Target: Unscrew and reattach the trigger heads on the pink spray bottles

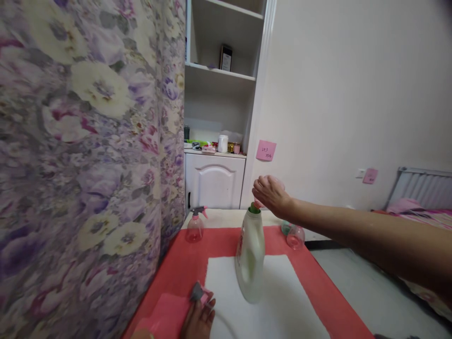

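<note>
We're over the red-covered rectangular table (180, 263), with a white flat sheet (282, 292) on it; standing upright there, we have the pale-green plastic jug (252, 254), likely stiff, heavy if filled, best gripped at its hollowed side; above its green spout, our right hand (270, 194) wraps its fingers around a clear pink rounded bottle (278, 182), tilted neck-down; that bottle should be light but slick, so we'd hold its belly; low on the left, our left hand (199, 318) pinches a pink-and-grey plastic trigger head (197, 294), light, firm, easiest by its collar.
</note>
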`<state>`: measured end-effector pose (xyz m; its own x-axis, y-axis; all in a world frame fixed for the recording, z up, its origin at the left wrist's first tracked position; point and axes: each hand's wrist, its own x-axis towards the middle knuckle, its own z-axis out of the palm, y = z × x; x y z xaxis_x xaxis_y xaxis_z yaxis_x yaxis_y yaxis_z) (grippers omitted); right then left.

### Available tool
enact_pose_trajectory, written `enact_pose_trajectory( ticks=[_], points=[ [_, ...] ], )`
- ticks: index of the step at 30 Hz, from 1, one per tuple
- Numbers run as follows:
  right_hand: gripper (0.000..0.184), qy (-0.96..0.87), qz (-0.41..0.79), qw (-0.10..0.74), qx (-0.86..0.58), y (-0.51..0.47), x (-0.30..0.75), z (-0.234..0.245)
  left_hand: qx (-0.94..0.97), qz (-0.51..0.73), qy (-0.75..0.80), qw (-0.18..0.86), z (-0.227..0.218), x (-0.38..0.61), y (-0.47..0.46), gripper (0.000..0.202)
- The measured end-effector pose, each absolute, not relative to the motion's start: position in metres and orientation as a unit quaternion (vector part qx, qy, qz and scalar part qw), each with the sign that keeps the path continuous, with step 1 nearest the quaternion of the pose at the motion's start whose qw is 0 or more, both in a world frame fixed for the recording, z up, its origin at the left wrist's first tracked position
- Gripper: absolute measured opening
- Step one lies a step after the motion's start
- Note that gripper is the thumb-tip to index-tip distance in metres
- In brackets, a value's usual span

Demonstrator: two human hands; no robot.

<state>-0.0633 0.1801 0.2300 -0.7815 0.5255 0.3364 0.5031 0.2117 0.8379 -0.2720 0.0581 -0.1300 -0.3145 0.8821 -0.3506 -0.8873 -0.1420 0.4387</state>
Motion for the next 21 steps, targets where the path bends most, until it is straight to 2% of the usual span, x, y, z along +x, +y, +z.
enact_pose_trajectory(
  ticks=[6, 11, 18, 21],
  points=[
    [0.042, 0.775, 0.543, 0.017, 0.322, 0.173, -0.063, 0.222, 0.011, 0.765, 0.285, 0.578, -0.133, -0.270, 0.059, 0.046],
    [0.037, 0.782, 0.532, 0.004, 0.325, 0.171, -0.061, 0.216, 0.040, 0.771, 0.269, 0.576, -0.124, -0.269, 0.053, 0.036],
    [0.037, 0.812, 0.476, -0.030, 0.337, 0.174, -0.052, 0.213, 0.064, 0.774, 0.275, 0.567, -0.126, -0.272, 0.055, 0.043],
    [0.042, 0.832, 0.430, -0.050, 0.346, 0.176, -0.045, 0.213, 0.038, 0.771, 0.280, 0.571, -0.132, -0.273, 0.059, 0.043]
  ],
)
